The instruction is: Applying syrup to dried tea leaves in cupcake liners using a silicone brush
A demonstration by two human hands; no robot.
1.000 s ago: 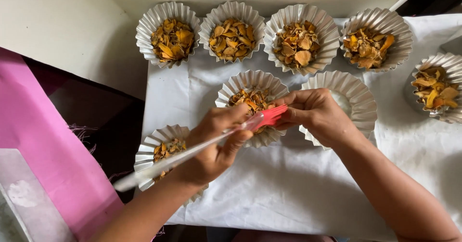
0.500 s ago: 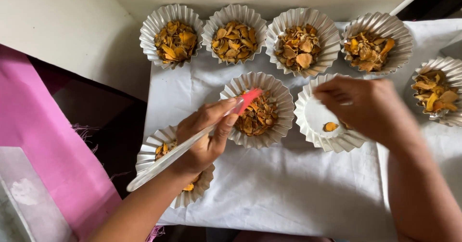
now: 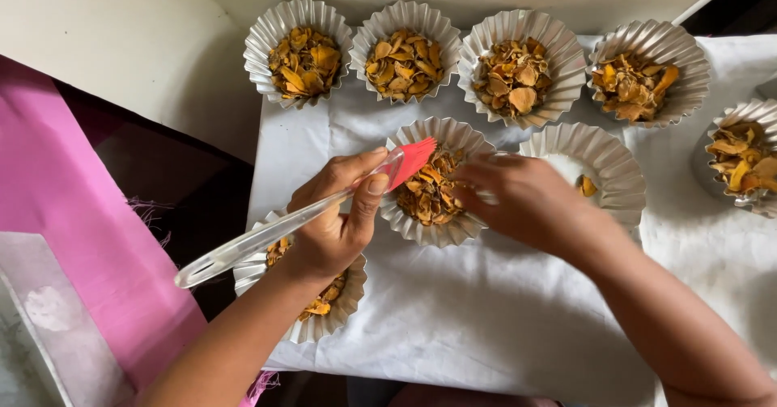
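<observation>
Two hands work mid-cloth: the left hand [image 3: 336,225] is clamped on a clear-handled brush [image 3: 299,213], light and stiff, best held mid-handle; the right hand [image 3: 526,205], fingers loosely curled, touches fragile dried chips [image 3: 429,192] in a thin foil cup [image 3: 477,140].

Bare forearms, no sleeves visible

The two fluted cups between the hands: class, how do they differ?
The middle cup is heaped with dried orange-brown chips; the right cup shows a bare white base and one chip. The brush in the left hand hangs over the middle cup, not the right cup. Both are silver, fluted and on the white cloth.
</observation>
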